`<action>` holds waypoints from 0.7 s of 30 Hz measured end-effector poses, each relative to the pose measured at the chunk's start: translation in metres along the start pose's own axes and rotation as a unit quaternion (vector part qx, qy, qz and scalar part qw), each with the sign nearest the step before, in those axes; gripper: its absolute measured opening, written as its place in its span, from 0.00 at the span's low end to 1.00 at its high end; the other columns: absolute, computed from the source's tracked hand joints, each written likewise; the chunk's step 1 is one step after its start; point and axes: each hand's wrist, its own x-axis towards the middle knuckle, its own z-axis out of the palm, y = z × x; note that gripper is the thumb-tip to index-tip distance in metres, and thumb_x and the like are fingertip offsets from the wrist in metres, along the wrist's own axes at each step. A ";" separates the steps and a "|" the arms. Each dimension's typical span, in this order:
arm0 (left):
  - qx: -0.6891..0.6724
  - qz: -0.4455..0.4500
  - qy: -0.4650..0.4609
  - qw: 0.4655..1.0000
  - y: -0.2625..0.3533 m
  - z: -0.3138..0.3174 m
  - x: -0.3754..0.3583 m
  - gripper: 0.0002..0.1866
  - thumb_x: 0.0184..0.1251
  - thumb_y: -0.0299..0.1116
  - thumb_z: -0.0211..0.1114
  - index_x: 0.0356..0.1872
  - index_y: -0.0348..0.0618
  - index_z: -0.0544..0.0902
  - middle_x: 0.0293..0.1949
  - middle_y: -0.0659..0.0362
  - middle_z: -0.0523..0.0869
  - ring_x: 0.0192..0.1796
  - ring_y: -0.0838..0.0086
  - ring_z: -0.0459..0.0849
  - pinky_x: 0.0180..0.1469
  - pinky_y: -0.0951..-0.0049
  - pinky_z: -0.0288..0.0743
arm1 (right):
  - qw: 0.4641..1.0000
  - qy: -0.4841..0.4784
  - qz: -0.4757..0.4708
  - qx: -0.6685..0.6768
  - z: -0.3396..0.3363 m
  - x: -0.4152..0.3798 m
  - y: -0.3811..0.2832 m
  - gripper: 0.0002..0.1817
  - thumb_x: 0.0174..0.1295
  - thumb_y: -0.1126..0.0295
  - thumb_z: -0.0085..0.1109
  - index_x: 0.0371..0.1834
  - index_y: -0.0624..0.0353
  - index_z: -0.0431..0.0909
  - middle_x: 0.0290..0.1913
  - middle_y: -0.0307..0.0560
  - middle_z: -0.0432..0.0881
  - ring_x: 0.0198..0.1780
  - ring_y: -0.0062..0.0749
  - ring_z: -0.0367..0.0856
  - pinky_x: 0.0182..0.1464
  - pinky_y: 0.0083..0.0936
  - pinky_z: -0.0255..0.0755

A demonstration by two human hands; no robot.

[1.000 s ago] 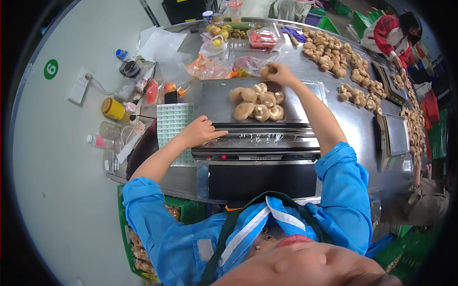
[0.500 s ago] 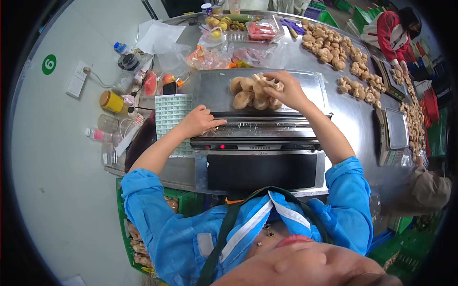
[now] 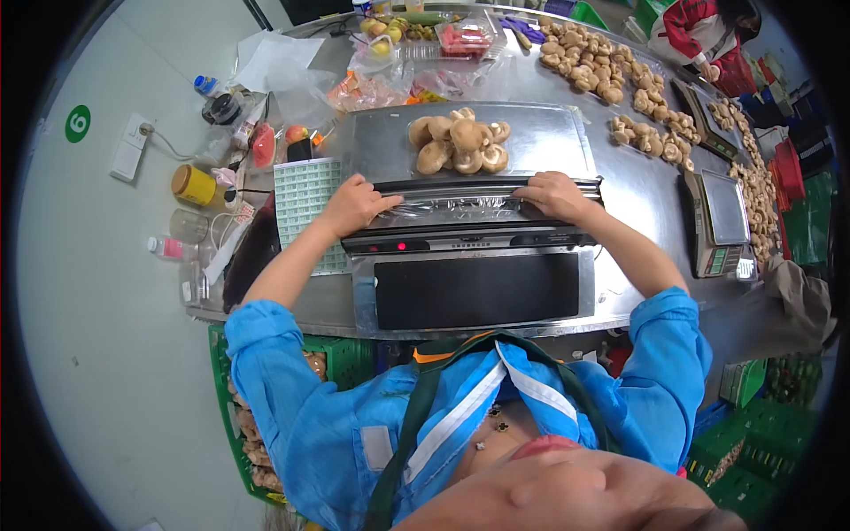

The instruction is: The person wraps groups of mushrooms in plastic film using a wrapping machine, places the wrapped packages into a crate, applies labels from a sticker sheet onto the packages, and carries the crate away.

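A heap of brown mushrooms (image 3: 460, 142) rests on the metal plate (image 3: 549, 133) of a film wrapping machine (image 3: 522, 239). Clear plastic film (image 3: 456, 209) stretches across the machine's slot, crinkled between my two hands. My left hand (image 3: 356, 208) pinches the film near the slot's left end, its index finger pointing inward. Towards the right end, my right hand (image 3: 556, 196) has its fingers closed on the film edge. Both hands are on the near side of the mushrooms.
More mushrooms (image 3: 593, 62) lie at the back right, beside scales (image 3: 722, 212). Jars, bottles and a yellow-wrapped jar (image 3: 193, 184) line the left wall. A label sheet (image 3: 305, 199) lies left of the machine. A co-worker in a red-and-white jacket (image 3: 699, 35) is at the far right.
My right hand has let go of the mushrooms and come down to the film at the slot's right. My left hand remains at the left end. The whole view has shifted slightly.
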 end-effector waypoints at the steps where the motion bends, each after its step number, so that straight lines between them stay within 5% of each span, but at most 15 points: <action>1: -0.049 -0.076 0.054 0.994 0.014 -0.005 -0.004 0.18 0.44 0.31 0.64 0.41 0.56 0.82 0.21 0.68 0.79 0.23 0.74 0.73 0.35 0.72 0.65 | 0.994 0.047 0.081 0.058 0.010 -0.007 -0.010 0.10 0.49 0.72 0.58 0.37 0.56 0.75 0.26 0.46 0.76 0.31 0.42 0.77 0.34 0.34 0.71; 3: -0.124 -0.212 0.146 0.958 0.044 -0.030 -0.007 0.09 0.47 0.28 0.64 0.32 0.49 0.84 0.26 0.63 0.84 0.22 0.75 0.76 0.27 0.70 0.67 | 0.923 0.096 0.296 0.228 0.003 -0.031 -0.043 0.04 0.59 0.72 0.51 0.33 0.60 0.71 0.25 0.48 0.75 0.27 0.37 0.76 0.32 0.28 0.69; 5: -0.482 -0.393 0.254 0.741 0.043 -0.082 0.014 0.06 0.61 0.30 0.57 0.33 0.39 0.79 0.24 0.58 0.82 0.23 0.78 0.76 0.26 0.74 0.67 | 0.787 0.255 0.332 0.453 -0.017 -0.041 -0.039 0.07 0.66 0.69 0.41 0.37 0.61 0.67 0.22 0.44 0.73 0.29 0.26 0.76 0.34 0.26 0.70; 6: -0.613 -0.451 0.263 0.593 0.035 -0.103 0.023 0.08 0.64 0.31 0.55 0.33 0.36 0.77 0.23 0.57 0.81 0.24 0.78 0.76 0.27 0.75 0.68 | 0.708 0.392 0.253 0.531 -0.038 -0.020 -0.032 0.08 0.67 0.69 0.39 0.38 0.61 0.67 0.23 0.46 0.76 0.29 0.28 0.76 0.37 0.26 0.71; 8: -0.632 -0.258 0.463 0.565 -0.012 -0.099 0.068 0.10 0.67 0.35 0.52 0.37 0.37 0.74 0.21 0.59 0.78 0.24 0.75 0.76 0.35 0.71 0.74 | 0.638 0.516 0.235 0.521 -0.096 0.036 -0.022 0.09 0.67 0.70 0.39 0.39 0.64 0.67 0.34 0.56 0.81 0.37 0.37 0.80 0.47 0.31 0.72; 10: -0.502 -0.298 0.571 0.577 -0.050 -0.090 0.140 0.10 0.67 0.34 0.51 0.36 0.37 0.73 0.25 0.56 0.78 0.29 0.70 0.79 0.35 0.68 0.73 | 0.646 0.516 0.193 0.528 -0.091 0.093 0.031 0.12 0.67 0.69 0.40 0.39 0.67 0.70 0.40 0.59 0.80 0.41 0.39 0.81 0.52 0.32 0.72; 11: -0.383 -0.370 0.484 0.694 -0.079 -0.064 0.150 0.10 0.66 0.35 0.51 0.36 0.38 0.73 0.30 0.53 0.79 0.33 0.67 0.80 0.37 0.65 0.73 | 0.678 0.500 0.235 0.486 -0.064 0.112 0.068 0.13 0.66 0.66 0.42 0.37 0.66 0.72 0.39 0.54 0.81 0.41 0.38 0.80 0.51 0.31 0.71; 12: -0.248 -0.430 0.379 0.781 -0.101 -0.016 0.149 0.10 0.65 0.35 0.50 0.37 0.39 0.73 0.35 0.50 0.81 0.36 0.63 0.81 0.38 0.62 0.73 | 0.764 0.433 0.257 0.403 -0.023 0.117 0.104 0.13 0.65 0.66 0.43 0.37 0.65 0.73 0.39 0.53 0.82 0.41 0.39 0.80 0.50 0.32 0.70; 14: -0.075 -0.374 0.084 0.921 -0.114 0.060 0.133 0.11 0.65 0.37 0.49 0.39 0.44 0.76 0.35 0.50 0.81 0.43 0.60 0.79 0.51 0.60 0.66 | 0.881 0.245 0.316 0.252 0.021 0.118 0.121 0.12 0.64 0.65 0.45 0.37 0.62 0.75 0.39 0.51 0.81 0.43 0.42 0.79 0.50 0.32 0.69; 15: -0.117 -0.325 0.149 0.927 -0.110 0.081 0.124 0.12 0.64 0.38 0.49 0.38 0.44 0.77 0.37 0.49 0.81 0.45 0.58 0.78 0.54 0.60 0.63 | 0.910 0.127 0.349 0.185 0.035 0.113 0.109 0.11 0.64 0.65 0.46 0.38 0.60 0.75 0.39 0.51 0.81 0.44 0.44 0.78 0.49 0.32 0.68; 16: -0.158 -0.274 0.210 0.925 -0.105 0.092 0.116 0.13 0.64 0.40 0.49 0.38 0.43 0.77 0.38 0.48 0.81 0.47 0.56 0.77 0.56 0.59 0.60 | 0.940 0.210 0.196 0.183 0.064 0.106 0.125 0.12 0.64 0.64 0.45 0.37 0.60 0.75 0.40 0.54 0.80 0.46 0.47 0.76 0.48 0.31 0.68; 18: -0.144 -0.234 0.200 0.941 -0.107 0.089 0.107 0.13 0.64 0.39 0.49 0.39 0.42 0.77 0.39 0.48 0.80 0.47 0.56 0.76 0.55 0.61 0.62 | 0.973 0.214 0.075 -0.032 0.057 0.093 0.122 0.14 0.64 0.63 0.44 0.40 0.61 0.75 0.41 0.54 0.79 0.47 0.45 0.76 0.48 0.29 0.67; 19: -0.135 -0.194 0.188 0.953 -0.100 0.088 0.099 0.14 0.64 0.39 0.48 0.39 0.41 0.77 0.40 0.48 0.80 0.47 0.57 0.76 0.54 0.62 0.63 | 0.975 0.208 0.081 -0.023 0.052 0.085 0.109 0.14 0.64 0.63 0.44 0.40 0.61 0.75 0.41 0.54 0.79 0.47 0.45 0.76 0.48 0.29 0.67; 20: -0.142 -0.197 0.181 0.953 -0.092 0.085 0.090 0.14 0.64 0.39 0.48 0.39 0.41 0.77 0.40 0.48 0.80 0.47 0.57 0.76 0.54 0.62 0.63 | 0.955 0.147 0.200 0.162 0.045 0.079 0.097 0.15 0.64 0.63 0.43 0.41 0.61 0.75 0.41 0.54 0.79 0.46 0.43 0.76 0.48 0.28 0.67; 21: -0.303 -0.245 0.109 0.914 -0.083 0.077 0.083 0.14 0.65 0.37 0.48 0.40 0.39 0.76 0.43 0.49 0.79 0.49 0.60 0.75 0.53 0.67 0.64 | 0.886 0.082 0.307 0.337 0.037 0.074 0.083 0.16 0.65 0.62 0.42 0.43 0.62 0.75 0.41 0.55 0.79 0.45 0.42 0.76 0.49 0.28 0.67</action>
